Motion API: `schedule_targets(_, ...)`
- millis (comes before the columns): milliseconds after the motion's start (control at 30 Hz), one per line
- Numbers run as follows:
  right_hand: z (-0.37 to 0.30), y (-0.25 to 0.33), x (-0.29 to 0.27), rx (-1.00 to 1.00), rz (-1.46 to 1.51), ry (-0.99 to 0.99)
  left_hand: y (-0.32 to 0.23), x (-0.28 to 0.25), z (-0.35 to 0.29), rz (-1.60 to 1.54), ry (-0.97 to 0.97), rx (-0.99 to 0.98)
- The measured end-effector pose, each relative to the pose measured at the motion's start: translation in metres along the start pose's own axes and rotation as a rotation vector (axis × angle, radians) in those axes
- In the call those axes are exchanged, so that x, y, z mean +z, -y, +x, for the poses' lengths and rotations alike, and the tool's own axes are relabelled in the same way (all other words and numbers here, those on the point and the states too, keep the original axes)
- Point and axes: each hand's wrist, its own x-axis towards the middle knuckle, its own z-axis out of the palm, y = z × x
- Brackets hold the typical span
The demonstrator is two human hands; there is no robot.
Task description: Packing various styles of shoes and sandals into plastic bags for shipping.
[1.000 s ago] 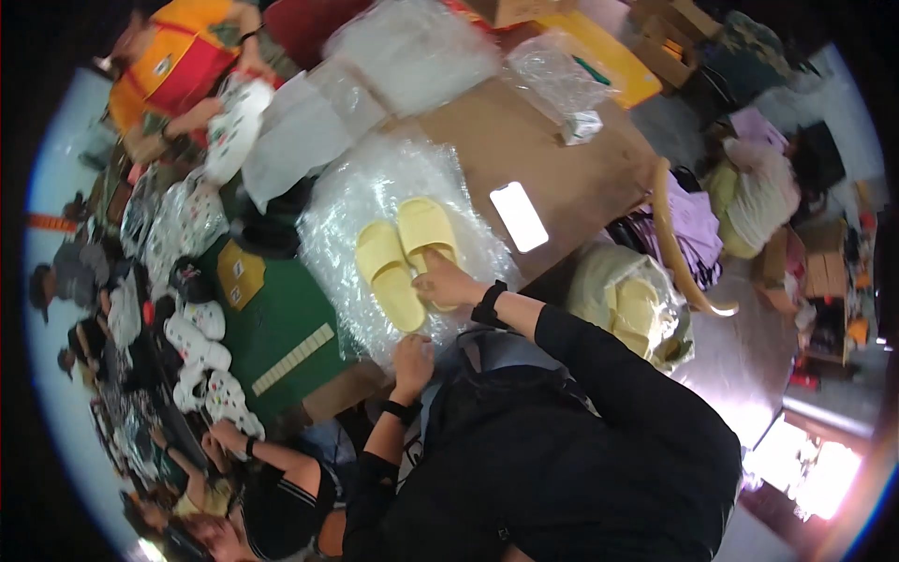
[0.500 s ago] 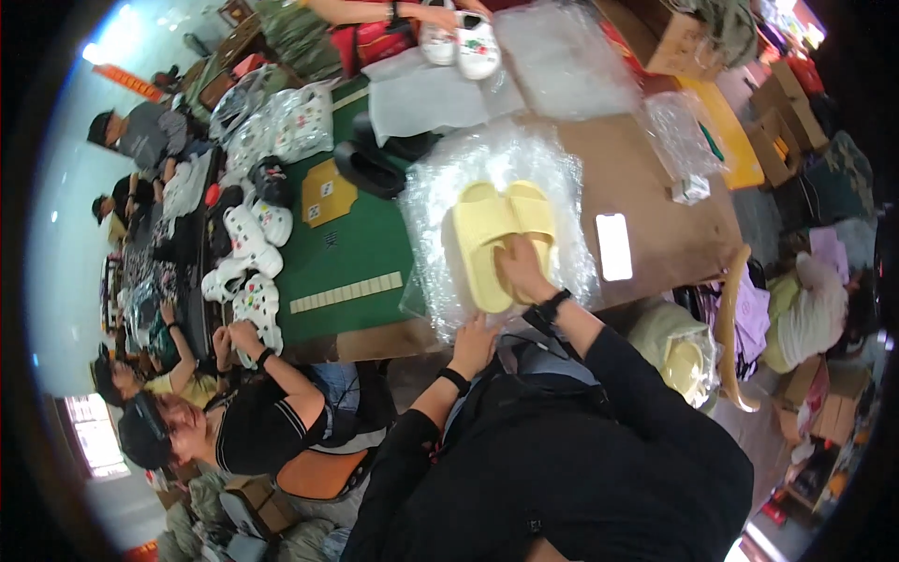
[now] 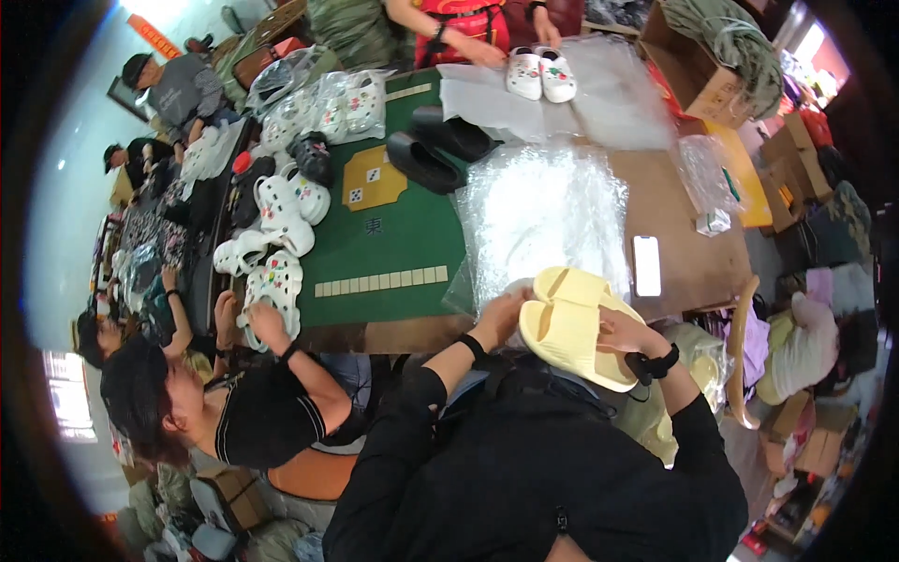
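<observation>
A pair of pale yellow slide slippers [image 3: 573, 339] is lifted off the table, held close in front of my body, tilted and pressed together. My right hand [image 3: 626, 332] grips them from the right, its fingers partly hidden by the slippers. On the other side, my left hand [image 3: 503, 317] closes on their left edge; its fingertips are partly out of sight. Just beyond the slippers, a stack of clear plastic bags [image 3: 548, 211] lies on the table, shiny and crinkled.
A phone [image 3: 646, 265] lies right of the bags. Black shoes [image 3: 423, 164] rest on the green mat [image 3: 403, 248]. Across the table, a person's hands are beside white clogs [image 3: 541, 75]. At left, a co-worker handles another white clog [image 3: 273, 290]. A curved wooden chair arm [image 3: 743, 351] stands at right.
The slippers have come up off the plastic bags and toward my body, turning as they moved. My left hand now holds them too. Across the table, the white clogs have been set down.
</observation>
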Motion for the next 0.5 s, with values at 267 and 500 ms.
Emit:
schedule_targets(267, -0.005, 0.032, 0.041, 0.060, -0.011, -0.012, 0.012, -0.043, 0.005, 0.093, 0.007, -0.045)
schedule_targets(500, 0.000, 0.027, 0.072, 0.123, 0.060, -0.261, -0.004, -0.058, 0.002, 0.150, 0.069, 0.273)
